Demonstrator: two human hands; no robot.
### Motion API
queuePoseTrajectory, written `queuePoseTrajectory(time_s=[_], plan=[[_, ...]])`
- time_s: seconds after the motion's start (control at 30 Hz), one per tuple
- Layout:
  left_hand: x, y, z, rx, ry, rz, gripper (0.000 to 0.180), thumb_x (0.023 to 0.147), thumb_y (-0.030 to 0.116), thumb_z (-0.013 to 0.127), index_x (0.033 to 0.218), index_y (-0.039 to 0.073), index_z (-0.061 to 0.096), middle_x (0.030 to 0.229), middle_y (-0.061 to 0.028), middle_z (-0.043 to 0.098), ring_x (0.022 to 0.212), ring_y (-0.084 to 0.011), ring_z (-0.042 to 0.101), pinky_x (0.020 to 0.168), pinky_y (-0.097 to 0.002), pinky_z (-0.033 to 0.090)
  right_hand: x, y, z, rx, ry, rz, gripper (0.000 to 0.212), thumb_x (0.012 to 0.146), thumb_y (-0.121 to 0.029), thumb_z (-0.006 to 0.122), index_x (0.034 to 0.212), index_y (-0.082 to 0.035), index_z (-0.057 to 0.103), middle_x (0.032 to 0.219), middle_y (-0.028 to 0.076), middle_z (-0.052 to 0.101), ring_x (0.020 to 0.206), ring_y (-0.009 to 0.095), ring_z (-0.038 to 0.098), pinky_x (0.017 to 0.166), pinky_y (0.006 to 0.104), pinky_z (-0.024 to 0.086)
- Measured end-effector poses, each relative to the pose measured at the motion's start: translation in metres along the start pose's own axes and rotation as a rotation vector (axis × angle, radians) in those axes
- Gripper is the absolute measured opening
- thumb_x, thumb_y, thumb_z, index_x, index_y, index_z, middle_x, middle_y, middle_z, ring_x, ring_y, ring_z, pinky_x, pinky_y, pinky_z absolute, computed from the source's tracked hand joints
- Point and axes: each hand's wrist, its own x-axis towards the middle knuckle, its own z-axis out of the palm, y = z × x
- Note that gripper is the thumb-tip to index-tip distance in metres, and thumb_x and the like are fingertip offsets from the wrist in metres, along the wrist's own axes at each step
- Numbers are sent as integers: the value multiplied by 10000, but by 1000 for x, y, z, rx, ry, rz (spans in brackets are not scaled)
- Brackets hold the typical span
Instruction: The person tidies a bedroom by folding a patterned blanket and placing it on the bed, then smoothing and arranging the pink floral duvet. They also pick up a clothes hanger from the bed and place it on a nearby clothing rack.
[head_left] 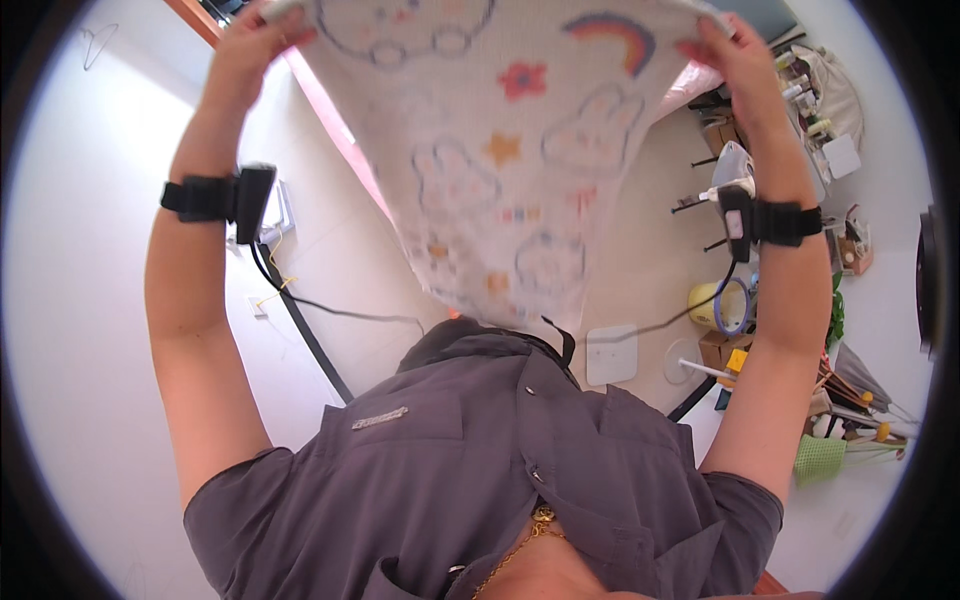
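Seen from the head camera, a person in a dark grey short-sleeved shirt [450, 430] raises a white printed cloth [490, 190] with both arms. The left hand [262, 50], at the upper left of the frame, pinches one upper corner between thumb and fingers; the right hand [738, 58], at the upper right, grips the opposite corner the same way. The cloth hangs between them across the upper centre, narrowing toward its lower end near the person's waist, its pattern showing rabbits, stars, a red flower and a rainbow. Pink material [335, 130] shows behind its edges. Black straps with box-shaped devices circle both forearms. A white square panel [612, 356] lies on the floor right of centre, near a yellow bin [705, 305]; a green basket [820, 459] stands at the lower right.
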Motion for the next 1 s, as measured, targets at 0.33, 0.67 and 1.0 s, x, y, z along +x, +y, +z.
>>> queuePoseTrajectory(time_s=[0.33, 0.67, 1.0], plan=[[-43, 24, -4, 120, 131, 238, 183, 820, -18, 545, 1002, -6, 540, 918, -48, 582, 884, -111, 549, 829, -246, 444, -31, -5, 35, -78, 250, -199, 182, 894, -99, 489, 1034, 16, 507, 1012, 96, 562, 876, 179, 585, 830, 277, 442], [-208, -273, 109, 415, -110, -367, 205, 711, 66, 652, 916, 80, 644, 800, -131, 633, 708, -218, 616, 657, -294, 476, -158, 267, 86, -563, -76, 425, 106, 817, -80, 564, 919, -62, 584, 855, 65, 638, 747, 129, 563, 660, 250, 439], [-246, -339, 126, 410, -363, -912, 188, 722, 152, 661, 904, 106, 655, 744, -95, 641, 693, -174, 602, 641, -307, 454, -189, 395, 71, -485, -245, 612, 82, 797, -113, 557, 830, -39, 560, 673, 62, 593, 637, 139, 573, 575, 280, 441]])
